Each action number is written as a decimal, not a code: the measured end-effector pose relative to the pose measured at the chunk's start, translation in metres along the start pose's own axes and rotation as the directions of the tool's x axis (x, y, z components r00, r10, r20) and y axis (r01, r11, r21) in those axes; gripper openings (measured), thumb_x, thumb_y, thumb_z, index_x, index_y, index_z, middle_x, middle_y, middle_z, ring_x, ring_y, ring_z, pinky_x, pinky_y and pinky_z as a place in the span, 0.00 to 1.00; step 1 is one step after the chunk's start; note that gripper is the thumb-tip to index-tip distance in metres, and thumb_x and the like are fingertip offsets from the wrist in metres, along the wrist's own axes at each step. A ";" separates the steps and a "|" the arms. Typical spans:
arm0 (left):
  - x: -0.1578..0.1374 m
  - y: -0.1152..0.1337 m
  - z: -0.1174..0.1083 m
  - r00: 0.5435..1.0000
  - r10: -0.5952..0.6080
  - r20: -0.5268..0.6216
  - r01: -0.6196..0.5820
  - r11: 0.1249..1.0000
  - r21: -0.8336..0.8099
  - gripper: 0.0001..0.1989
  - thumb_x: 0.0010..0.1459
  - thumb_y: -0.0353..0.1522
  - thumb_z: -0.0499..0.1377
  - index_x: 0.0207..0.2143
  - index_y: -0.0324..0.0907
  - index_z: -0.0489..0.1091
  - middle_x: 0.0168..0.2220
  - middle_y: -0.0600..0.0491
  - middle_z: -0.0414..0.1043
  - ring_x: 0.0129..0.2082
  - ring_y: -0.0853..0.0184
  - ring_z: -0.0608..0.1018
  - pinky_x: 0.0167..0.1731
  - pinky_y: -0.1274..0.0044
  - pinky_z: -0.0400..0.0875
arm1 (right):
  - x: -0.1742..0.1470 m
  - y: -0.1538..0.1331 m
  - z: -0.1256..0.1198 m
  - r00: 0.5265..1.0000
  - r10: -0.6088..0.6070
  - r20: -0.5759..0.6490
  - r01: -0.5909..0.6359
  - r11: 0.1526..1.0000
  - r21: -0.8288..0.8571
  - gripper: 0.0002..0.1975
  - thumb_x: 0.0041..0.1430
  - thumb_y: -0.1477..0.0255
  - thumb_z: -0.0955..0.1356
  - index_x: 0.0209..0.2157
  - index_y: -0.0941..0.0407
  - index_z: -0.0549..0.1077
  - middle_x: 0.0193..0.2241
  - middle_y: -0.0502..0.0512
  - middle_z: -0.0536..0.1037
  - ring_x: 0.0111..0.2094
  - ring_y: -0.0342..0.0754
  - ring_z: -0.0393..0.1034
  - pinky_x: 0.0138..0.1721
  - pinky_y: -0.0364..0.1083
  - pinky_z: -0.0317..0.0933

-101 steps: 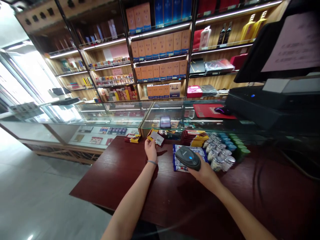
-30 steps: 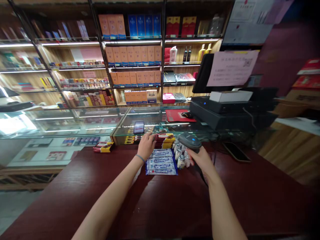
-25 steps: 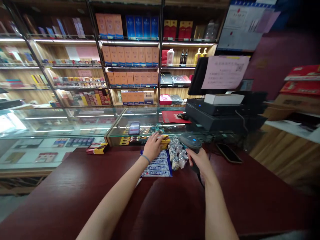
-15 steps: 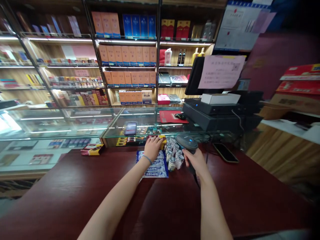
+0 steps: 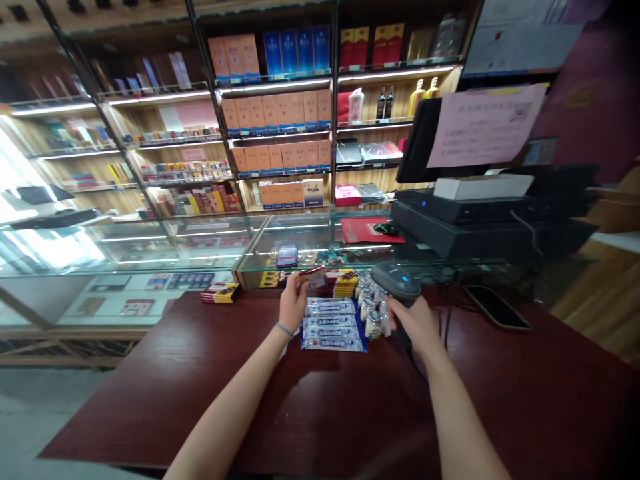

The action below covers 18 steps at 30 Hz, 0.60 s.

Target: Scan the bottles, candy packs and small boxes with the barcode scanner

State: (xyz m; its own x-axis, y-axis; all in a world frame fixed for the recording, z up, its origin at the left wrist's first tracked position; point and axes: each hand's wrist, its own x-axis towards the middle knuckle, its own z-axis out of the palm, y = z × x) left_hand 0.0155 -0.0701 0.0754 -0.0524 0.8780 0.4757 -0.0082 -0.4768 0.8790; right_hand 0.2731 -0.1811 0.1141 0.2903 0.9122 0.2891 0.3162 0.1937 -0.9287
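My left hand [image 5: 294,301] pinches a small flat red-and-brown packet [image 5: 314,276], raised just above the counter. Behind it lies a stack of red-and-yellow packets [image 5: 345,283]. My right hand [image 5: 417,325] grips a black barcode scanner [image 5: 395,281] by its handle, head up. Blue-and-white wrapped bars [image 5: 334,327] lie in a row in front of my left hand. Several small jars with silvery lids [image 5: 373,325] stand between the bars and the scanner, partly hidden by it. A second stack of red-and-yellow packets [image 5: 220,292] sits farther left.
A dark red wooden counter [image 5: 200,373] spans the front, with a glass display case [image 5: 210,247] behind it. A phone [image 5: 497,307] lies at right. A monitor [image 5: 420,143] with a pink paper stands over a black till [image 5: 480,230]. A mouse [image 5: 386,229] rests on a red mat.
My left hand has lifted a packet from the stack and moved slightly left with it. The scanner stays in my right hand. The view has turned left.
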 end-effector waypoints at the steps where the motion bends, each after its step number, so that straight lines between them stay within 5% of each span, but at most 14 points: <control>1: -0.004 -0.005 -0.011 0.998 -0.041 -0.058 0.038 0.998 -0.047 0.11 0.58 0.34 0.64 0.44 0.46 0.70 0.39 0.51 0.77 0.44 0.61 0.79 0.51 0.70 0.71 | -0.001 -0.001 0.005 1.000 0.025 0.013 -0.025 0.999 0.044 0.18 0.58 0.58 0.68 0.20 0.51 0.64 0.12 0.47 0.66 0.13 0.45 0.60 0.17 0.46 0.59; 8: -0.023 -0.035 -0.076 0.921 -0.336 -0.195 0.211 0.854 -0.476 0.20 0.54 0.36 0.67 0.46 0.46 0.64 0.47 0.51 0.76 0.42 0.67 0.80 0.44 0.71 0.77 | -0.013 -0.005 0.042 0.995 0.043 0.092 -0.056 0.989 0.140 0.15 0.56 0.59 0.70 0.26 0.52 0.65 0.14 0.45 0.67 0.13 0.43 0.61 0.18 0.44 0.58; 18: -0.030 -0.057 -0.091 0.805 -0.544 -0.237 0.268 0.689 -0.673 0.10 0.61 0.28 0.61 0.43 0.46 0.65 0.44 0.52 0.77 0.42 0.70 0.81 0.52 0.67 0.74 | -0.042 -0.001 0.096 0.957 -0.008 0.291 0.005 1.000 0.011 0.26 0.52 0.64 0.71 0.53 0.52 0.65 0.29 0.50 0.79 0.17 0.44 0.66 0.19 0.43 0.61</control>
State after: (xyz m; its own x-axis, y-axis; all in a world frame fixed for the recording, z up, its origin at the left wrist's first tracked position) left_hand -0.0728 -0.0727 0.0082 -0.2740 0.9563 -0.1024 -0.6918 -0.1220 0.7117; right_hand 0.1742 -0.1850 0.0806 0.0125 0.9762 0.2166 0.3082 0.2023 -0.9296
